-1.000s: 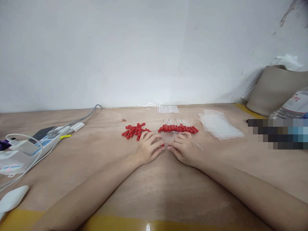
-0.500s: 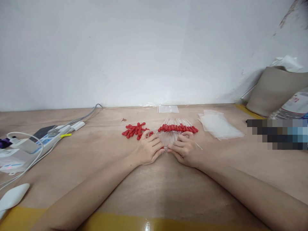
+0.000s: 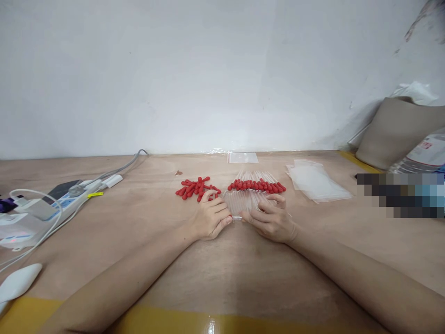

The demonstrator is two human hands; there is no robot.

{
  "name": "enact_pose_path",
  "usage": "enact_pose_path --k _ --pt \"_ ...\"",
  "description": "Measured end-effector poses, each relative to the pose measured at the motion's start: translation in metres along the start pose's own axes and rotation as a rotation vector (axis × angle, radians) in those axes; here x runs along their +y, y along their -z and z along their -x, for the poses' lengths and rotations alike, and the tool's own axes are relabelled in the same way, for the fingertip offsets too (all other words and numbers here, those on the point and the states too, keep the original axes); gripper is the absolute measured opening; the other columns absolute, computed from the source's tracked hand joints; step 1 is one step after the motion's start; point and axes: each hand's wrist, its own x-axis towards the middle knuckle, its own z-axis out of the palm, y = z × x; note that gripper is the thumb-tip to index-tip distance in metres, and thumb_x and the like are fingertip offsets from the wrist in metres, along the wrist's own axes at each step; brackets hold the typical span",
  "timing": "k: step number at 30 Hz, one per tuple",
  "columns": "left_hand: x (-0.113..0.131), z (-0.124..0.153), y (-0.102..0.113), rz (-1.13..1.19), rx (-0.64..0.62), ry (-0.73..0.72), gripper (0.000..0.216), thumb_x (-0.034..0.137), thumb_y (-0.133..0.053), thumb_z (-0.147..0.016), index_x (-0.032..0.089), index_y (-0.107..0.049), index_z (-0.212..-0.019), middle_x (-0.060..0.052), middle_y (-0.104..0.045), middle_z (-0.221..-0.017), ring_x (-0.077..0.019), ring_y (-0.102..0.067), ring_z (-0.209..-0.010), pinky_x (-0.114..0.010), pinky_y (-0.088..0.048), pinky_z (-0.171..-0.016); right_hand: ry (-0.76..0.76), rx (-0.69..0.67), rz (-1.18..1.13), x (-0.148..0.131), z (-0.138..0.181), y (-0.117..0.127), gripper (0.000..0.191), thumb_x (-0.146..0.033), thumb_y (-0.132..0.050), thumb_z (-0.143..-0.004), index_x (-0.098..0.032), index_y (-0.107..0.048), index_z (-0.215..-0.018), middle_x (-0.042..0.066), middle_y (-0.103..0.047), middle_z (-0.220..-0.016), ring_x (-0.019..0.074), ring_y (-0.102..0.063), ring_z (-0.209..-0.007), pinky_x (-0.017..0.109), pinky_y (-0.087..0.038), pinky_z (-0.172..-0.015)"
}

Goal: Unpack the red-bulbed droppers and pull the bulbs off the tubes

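My left hand (image 3: 210,220) is closed in a pinch, a bit of red rubber bulb showing at its fingertips. A short clear tube (image 3: 237,218) spans the gap from there to my right hand (image 3: 270,221), whose thumb and fingers are pinched at the tube's other end. Just beyond both hands lies a row of loose clear tubes (image 3: 239,201), partly hidden by the fingers. Behind it, droppers with red bulbs (image 3: 257,185) lie side by side, their clear stems pointing away. Loose red rubber bulbs (image 3: 194,187) are heaped beyond my left hand.
Clear zip bags (image 3: 316,181) are stacked to the right, and another bag (image 3: 242,158) lies by the wall. A power strip (image 3: 66,204) with plugs and cables occupies the left. At the far right stand a grey-brown container (image 3: 392,132) and a plastic bottle (image 3: 426,155).
My hands have drawn slightly apart, the left a little leftward and the right rightward. More of the clear tube now shows between their fingertips.
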Motion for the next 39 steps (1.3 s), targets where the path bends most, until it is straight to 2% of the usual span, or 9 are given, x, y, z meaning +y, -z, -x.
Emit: enact_pose_path --k 6,10,12,15,19,24,29,34,39 --pt "-0.006 0.011 0.003 0.022 0.036 0.116 0.03 0.023 -0.03 -0.087 0.017 -0.05 -0.066 -0.001 -0.053 -0.063 -0.0145 -0.047 -0.068 -0.041 -0.031 -0.087 -0.121 -0.075 -0.074 0.009 0.009 -0.001 0.021 -0.02 -0.044 -0.087 -0.03 -0.062 -0.094 -0.006 -0.056 -0.059 0.0093 -0.044 -0.063 0.034 -0.023 -0.081" --pt "-0.029 0.021 0.013 0.001 0.137 0.491 0.03 0.026 -0.028 -0.089 0.018 -0.052 -0.073 -0.003 -0.053 -0.069 -0.0161 -0.048 -0.07 -0.037 -0.039 -0.077 -0.442 -0.088 -0.089 0.018 0.008 -0.004 0.021 -0.023 -0.045 -0.086 -0.023 -0.063 -0.096 -0.001 -0.06 -0.064 0.0111 -0.047 -0.065 0.033 -0.024 -0.077" --pt "-0.045 0.024 0.017 0.029 0.204 0.661 0.027 0.029 -0.031 -0.089 0.019 -0.055 -0.083 -0.005 -0.054 -0.079 -0.0181 -0.051 -0.079 -0.036 -0.042 -0.076 -0.523 -0.14 -0.115 0.019 0.004 -0.008 0.026 -0.022 -0.042 -0.086 -0.021 -0.061 -0.104 0.001 -0.062 -0.071 0.0123 -0.05 -0.069 0.033 -0.024 -0.077" --pt "-0.071 0.029 0.019 0.078 0.287 0.856 0.025 0.03 -0.035 -0.087 0.022 -0.057 -0.096 -0.009 -0.055 -0.093 -0.0219 -0.054 -0.09 -0.04 -0.045 -0.08 -0.555 -0.226 -0.144 0.016 -0.003 -0.012 0.029 -0.017 -0.04 -0.085 -0.021 -0.058 -0.107 0.001 -0.064 -0.079 0.014 -0.053 -0.076 0.033 -0.023 -0.077" --pt "-0.099 0.039 0.018 0.077 0.275 1.04 0.029 0.025 -0.038 -0.084 0.024 -0.056 -0.107 -0.009 -0.06 -0.095 -0.0249 -0.058 -0.088 -0.041 -0.046 -0.078 -0.603 -0.238 -0.088 0.012 -0.011 -0.013 0.019 -0.016 -0.042 -0.08 -0.017 -0.06 -0.086 0.002 -0.066 -0.077 0.0141 -0.053 -0.07 0.032 -0.023 -0.074" --pt "-0.103 0.041 0.01 -0.019 0.211 1.159 0.033 0.029 -0.045 -0.081 0.022 -0.056 -0.111 -0.005 -0.067 -0.091 -0.0216 -0.062 -0.084 -0.033 -0.047 -0.075 -0.544 -0.175 -0.042 0.01 -0.013 -0.019 0.016 -0.015 -0.045 -0.077 -0.018 -0.061 -0.077 0.0 -0.066 -0.072 0.0133 -0.052 -0.068 0.033 -0.021 -0.075" --pt "-0.096 0.041 0.002 0.009 0.139 1.144 0.037 0.035 -0.047 -0.08 0.017 -0.056 -0.111 -0.007 -0.067 -0.097 -0.0206 -0.062 -0.087 -0.03 -0.046 -0.075 -0.486 -0.204 -0.104 0.007 -0.011 -0.02 0.019 -0.028 -0.046 -0.083 -0.021 -0.063 -0.083 0.002 -0.065 -0.078 0.0146 -0.051 -0.075 0.036 -0.021 -0.08" --pt "-0.097 0.047 -0.001 0.041 0.196 1.088 0.036 0.038 -0.042 -0.083 0.016 -0.058 -0.106 -0.009 -0.064 -0.101 -0.0194 -0.06 -0.087 -0.03 -0.045 -0.075 -0.453 -0.275 -0.188 0.003 -0.011 -0.013 0.026 -0.042 -0.052 -0.079 -0.02 -0.064 -0.089 0.004 -0.062 -0.084 0.0173 -0.049 -0.081 0.039 -0.021 -0.083" --pt "-0.076 0.043 0.009 -0.186 0.347 0.789 0.022 0.034 -0.045 -0.082 0.018 -0.06 -0.081 -0.007 -0.062 -0.086 -0.0214 -0.053 -0.087 -0.036 -0.038 -0.082 -0.434 -0.296 -0.205 0.002 -0.009 -0.01 0.03 -0.047 -0.051 -0.079 -0.022 -0.065 -0.087 0.005 -0.059 -0.088 0.018 -0.048 -0.083 0.041 -0.021 -0.085"
